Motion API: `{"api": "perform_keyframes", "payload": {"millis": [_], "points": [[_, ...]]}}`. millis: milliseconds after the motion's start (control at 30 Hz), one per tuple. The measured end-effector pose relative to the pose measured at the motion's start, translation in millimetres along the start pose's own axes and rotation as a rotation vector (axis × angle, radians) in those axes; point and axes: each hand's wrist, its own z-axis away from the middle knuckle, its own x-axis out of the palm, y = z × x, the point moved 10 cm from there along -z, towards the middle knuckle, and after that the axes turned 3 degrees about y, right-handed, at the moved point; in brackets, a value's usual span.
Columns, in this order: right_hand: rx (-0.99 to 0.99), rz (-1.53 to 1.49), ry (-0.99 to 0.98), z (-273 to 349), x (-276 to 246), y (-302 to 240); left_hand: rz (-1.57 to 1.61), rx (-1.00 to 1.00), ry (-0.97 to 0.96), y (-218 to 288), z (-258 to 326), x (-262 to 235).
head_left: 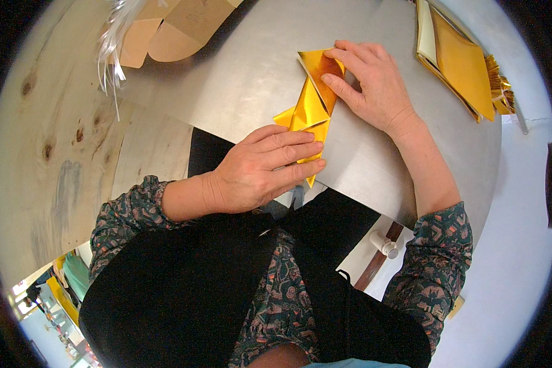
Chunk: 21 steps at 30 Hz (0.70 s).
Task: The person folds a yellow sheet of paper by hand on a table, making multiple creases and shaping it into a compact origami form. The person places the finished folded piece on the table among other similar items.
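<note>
A strip of shiny gold foil paper (pixel 311 105), folded into angular, pointed layers, lies at the near edge of the grey metal tabletop (pixel 239 73). My left hand (pixel 260 162) rests flat across its near end, with the fingers stretched out and covering part of the folds. A narrow gold tip sticks out below those fingers toward me. At the far end, my right hand (pixel 371 86) has its thumb on the paper's face and its bent fingers at the far right edge, gripping it there. The underside of the paper is hidden.
A stack of folded gold sheets (pixel 457 58) lies at the far right, beside a fringed gold bundle (pixel 502 89). Brown cardboard (pixel 181 30) and silvery-white strands (pixel 111 46) are at the far left. A wooden board (pixel 61 135) adjoins the metal top on the left.
</note>
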Motion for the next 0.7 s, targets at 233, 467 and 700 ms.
{"api": "perform_keyframes", "payload": {"millis": [233,467,700], "points": [[0.011,-0.019,0.01,3.5,1.8,1.1,0.049,0.018,0.036,-1.2,0.8,-3.9],[0.038,-0.078,-0.019,7.3,8.9,11.1,0.072,0.023,0.051,-7.0,3.2,-28.2],[0.012,-0.072,0.001,7.2,8.6,9.3,-0.053,-0.044,0.148,-21.7,-23.4,-36.1]]}}
